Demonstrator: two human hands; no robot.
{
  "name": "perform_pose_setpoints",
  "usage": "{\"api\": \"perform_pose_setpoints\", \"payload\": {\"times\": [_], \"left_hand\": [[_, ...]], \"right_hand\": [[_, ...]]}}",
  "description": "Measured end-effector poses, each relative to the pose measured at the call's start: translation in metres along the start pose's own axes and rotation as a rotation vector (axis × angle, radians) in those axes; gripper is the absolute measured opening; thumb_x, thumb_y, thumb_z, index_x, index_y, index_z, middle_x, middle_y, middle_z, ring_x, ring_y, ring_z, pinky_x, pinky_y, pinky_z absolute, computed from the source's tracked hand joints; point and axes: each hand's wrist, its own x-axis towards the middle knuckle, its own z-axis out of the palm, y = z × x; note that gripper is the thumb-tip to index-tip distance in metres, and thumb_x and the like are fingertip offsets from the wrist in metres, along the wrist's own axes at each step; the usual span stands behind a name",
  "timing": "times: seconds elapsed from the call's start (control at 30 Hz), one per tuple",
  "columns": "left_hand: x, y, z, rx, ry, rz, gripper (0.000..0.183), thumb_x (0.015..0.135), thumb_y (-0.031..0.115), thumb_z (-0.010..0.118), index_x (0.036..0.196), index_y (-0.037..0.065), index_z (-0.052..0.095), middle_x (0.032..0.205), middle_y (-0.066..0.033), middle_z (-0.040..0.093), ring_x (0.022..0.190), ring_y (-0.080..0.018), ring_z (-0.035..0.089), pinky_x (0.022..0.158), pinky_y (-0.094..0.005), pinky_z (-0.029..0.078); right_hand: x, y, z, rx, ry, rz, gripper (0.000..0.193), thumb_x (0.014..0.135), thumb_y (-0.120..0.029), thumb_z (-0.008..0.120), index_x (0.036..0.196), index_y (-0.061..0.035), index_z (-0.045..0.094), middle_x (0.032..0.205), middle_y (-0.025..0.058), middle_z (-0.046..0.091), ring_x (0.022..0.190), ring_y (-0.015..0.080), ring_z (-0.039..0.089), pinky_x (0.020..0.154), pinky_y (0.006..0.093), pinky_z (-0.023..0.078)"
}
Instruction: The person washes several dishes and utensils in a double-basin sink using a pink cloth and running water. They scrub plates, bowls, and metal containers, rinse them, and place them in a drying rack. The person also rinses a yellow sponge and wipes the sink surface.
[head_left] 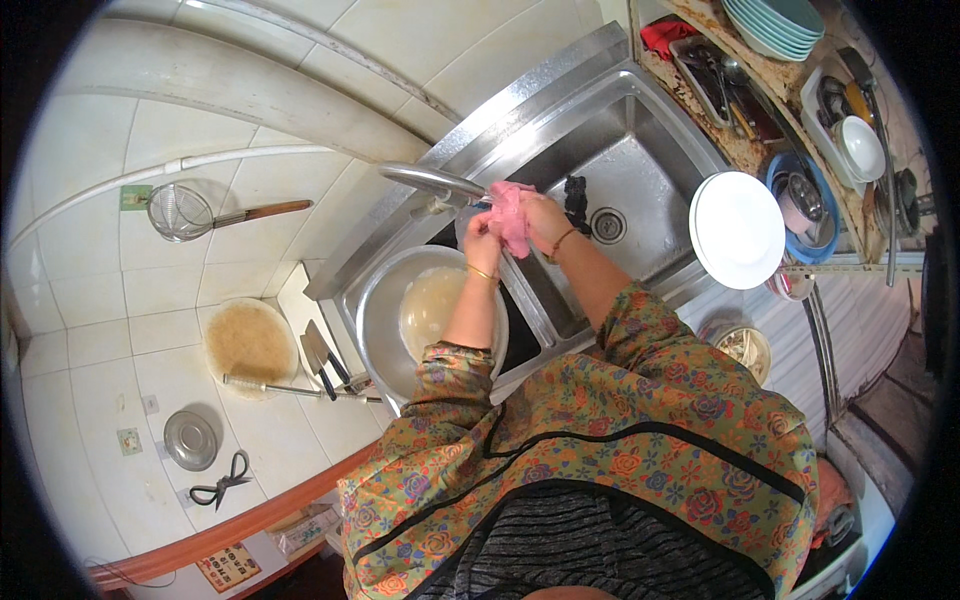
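Note:
Both my hands are under the curved metal faucet (pixel 425 178), above the divider of the two-bowl steel sink (pixel 660 190). A bunched pink cloth (pixel 511 218) is between them. My left hand (pixel 482 245) pinches its left side, and my right hand (pixel 545 222) grips its right side. Beside my left fingers shows a pale rounded thing that I cannot make out. Just below my left wrist, a large metal basin (pixel 376 335) with cloudy liquid stands in the left bowl. A crumpled black thing (pixel 576 203) lies by the drain in the right bowl.
White plates (pixel 738 230) rest on the sink's right edge. Farther right are a blue basin (pixel 822 235) with bowls, and shelves (pixel 760 160) of utensils and dishes. A wire strainer (pixel 182 212) and a round board (pixel 250 345) hang left; knives (pixel 322 360) stand near the metal basin.

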Motion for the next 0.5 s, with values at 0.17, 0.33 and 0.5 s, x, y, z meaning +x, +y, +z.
{"api": "perform_pose_setpoints", "payload": {"times": [0.17, 0.33, 0.5], "left_hand": [[0.011, 0.013, -0.017, -0.314, 0.274, -0.15, 0.022, 0.095, 0.029, 0.066, 0.094, 0.007, 0.063, 0.07, 0.001, 0.059, 0.06, -0.0118, 0.056, 0.058, -0.0274, 0.051], [-0.016, 0.028, 0.012, -0.186, 0.04, -0.052, 0.031, 0.098, 0.038, 0.059, 0.115, 0.013, 0.055, 0.108, -0.001, 0.061, 0.087, -0.0116, 0.06, 0.064, -0.0278, 0.053], [-0.003, 0.016, 0.02, -0.312, -0.102, -0.108, 0.018, 0.094, 0.02, 0.064, 0.106, 0.006, 0.065, 0.096, -0.0025, 0.068, 0.082, -0.0142, 0.064, 0.069, -0.0267, 0.054]], "right_hand": [[-0.013, -0.021, 0.005, -0.053, 0.106, 0.082, 0.034, 0.091, 0.002, 0.051, 0.122, -0.0035, 0.065, 0.106, 0.0109, 0.067, 0.085, 0.0239, 0.069, 0.075, 0.0363, 0.06], [-0.008, -0.022, 0.018, -0.057, 0.143, 0.123, 0.033, 0.09, 0.004, 0.051, 0.12, 0.0016, 0.064, 0.112, 0.0136, 0.066, 0.091, 0.0217, 0.067, 0.075, 0.0326, 0.057], [-0.002, -0.014, 0.012, -0.302, 0.216, -0.014, 0.039, 0.083, 0.009, 0.055, 0.121, 0.0049, 0.063, 0.109, 0.0117, 0.069, 0.091, 0.018, 0.067, 0.078, 0.0291, 0.055]]}}
